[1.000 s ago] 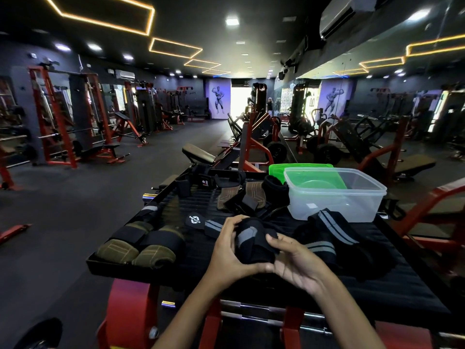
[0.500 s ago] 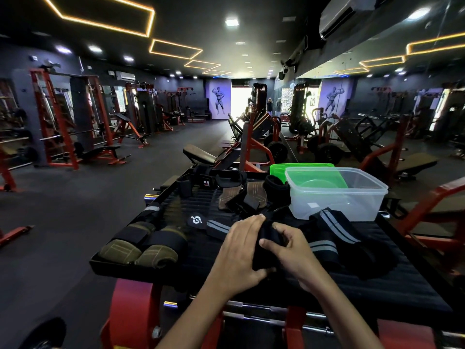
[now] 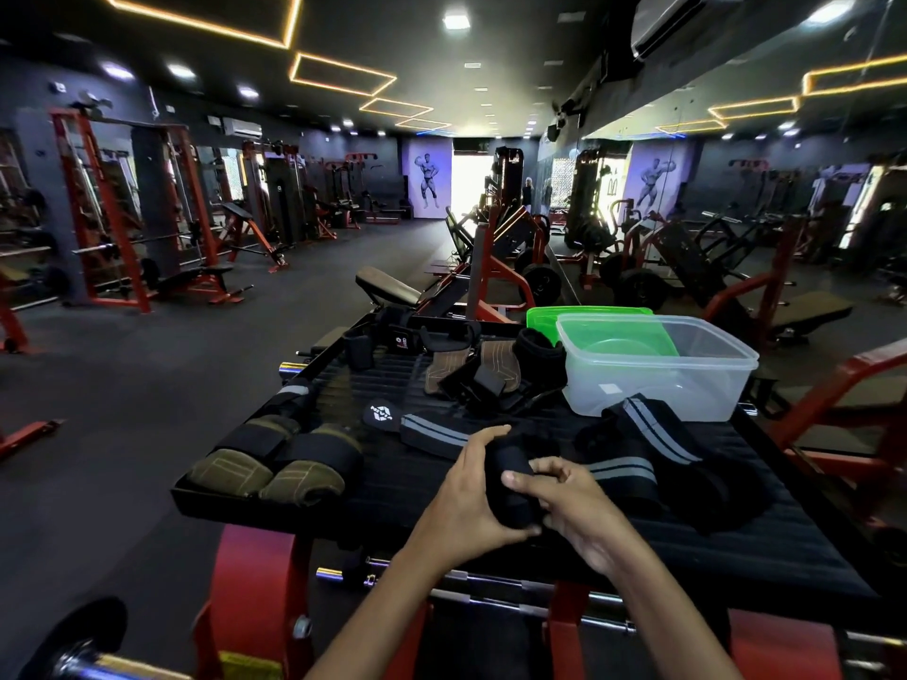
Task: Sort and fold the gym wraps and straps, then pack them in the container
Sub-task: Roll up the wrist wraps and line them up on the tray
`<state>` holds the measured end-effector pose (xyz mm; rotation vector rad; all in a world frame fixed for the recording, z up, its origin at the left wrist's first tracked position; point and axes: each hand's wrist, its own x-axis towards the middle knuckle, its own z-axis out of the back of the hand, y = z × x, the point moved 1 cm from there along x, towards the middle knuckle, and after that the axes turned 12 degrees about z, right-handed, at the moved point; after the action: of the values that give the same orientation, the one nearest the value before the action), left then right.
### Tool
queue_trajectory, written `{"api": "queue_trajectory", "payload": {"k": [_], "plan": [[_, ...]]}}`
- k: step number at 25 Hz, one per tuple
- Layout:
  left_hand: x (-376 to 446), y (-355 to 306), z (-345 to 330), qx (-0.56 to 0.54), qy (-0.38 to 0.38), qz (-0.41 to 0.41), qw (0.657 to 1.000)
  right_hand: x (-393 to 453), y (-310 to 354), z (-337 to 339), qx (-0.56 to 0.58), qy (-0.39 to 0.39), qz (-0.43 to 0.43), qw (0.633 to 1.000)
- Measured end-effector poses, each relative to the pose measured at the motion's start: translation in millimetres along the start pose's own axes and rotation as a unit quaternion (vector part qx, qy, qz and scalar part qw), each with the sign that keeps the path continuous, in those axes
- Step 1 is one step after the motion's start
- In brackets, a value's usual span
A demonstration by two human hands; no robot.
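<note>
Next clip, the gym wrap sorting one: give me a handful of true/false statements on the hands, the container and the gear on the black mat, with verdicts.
1. Both hands grip one black wrap. True: the left hand and right hand curl round it.
2. The clear container already holds folded wraps. False: only its green lid, behind it, shows through; no wraps inside.
3. Two olive-and-black rolled wraps lie at the mat's left edge. True.
4. The grey-striped wrap lies left of the hands. False: it lies right of them, in front of the container.
5. The green lid is snapped on the container. False: the container is open-topped.
</note>
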<state>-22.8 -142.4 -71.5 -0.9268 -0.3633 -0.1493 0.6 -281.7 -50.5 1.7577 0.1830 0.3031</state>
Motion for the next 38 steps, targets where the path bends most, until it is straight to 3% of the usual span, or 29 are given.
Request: {"api": "queue_trajectory", "payload": {"k": [3,6,9,11,14,19,23,28,30,33,38], "plan": [[0,2,4,-0.038,0.004,0.022,0.999,0,6,4,0.066,0.063,-0.014,0.996],[5,4,8,-0.123,0.085,0.042,0.988,-1,4,6,0.071,0.046,-0.005,0.996],[10,4,12,-0.284,0.098,0.138,0.944,0,-2,7,0.054,0.027,0.005,0.998],[13,2,13,-0.329,0.116,0.215,0.912,-1,-1,6,0.039,0.027,0.017,0.999],[14,2,10,-0.295,0.067,0.228,0.925,-5,0,2,-0.019,0.055,0.044,0.997],[11,0,11,-0.189,-0.003,0.178,0.966,-6,-4,-5,-0.161,0.105,0.085,0.978],[9,-6,7,-0.123,-0.020,0.140,0.982,-4,-5,-1,-0.084,0.112,0.056,0.989],[9,-6,8,-0.189,0.051,0.166,0.967,5,0,11,0.116,0.048,0.062,0.990],[7,-6,7,-0.219,0.045,0.170,0.960,7,4,11,0.160,0.038,0.051,0.985],[4,-1,7,-0.202,-0.011,0.133,0.970,12,3,6,0.137,0.041,0.034,0.989],[2,6,17,-0.113,-0.151,0.060,0.980,33,14,-17,0.012,-0.025,0.051,0.998]]}}
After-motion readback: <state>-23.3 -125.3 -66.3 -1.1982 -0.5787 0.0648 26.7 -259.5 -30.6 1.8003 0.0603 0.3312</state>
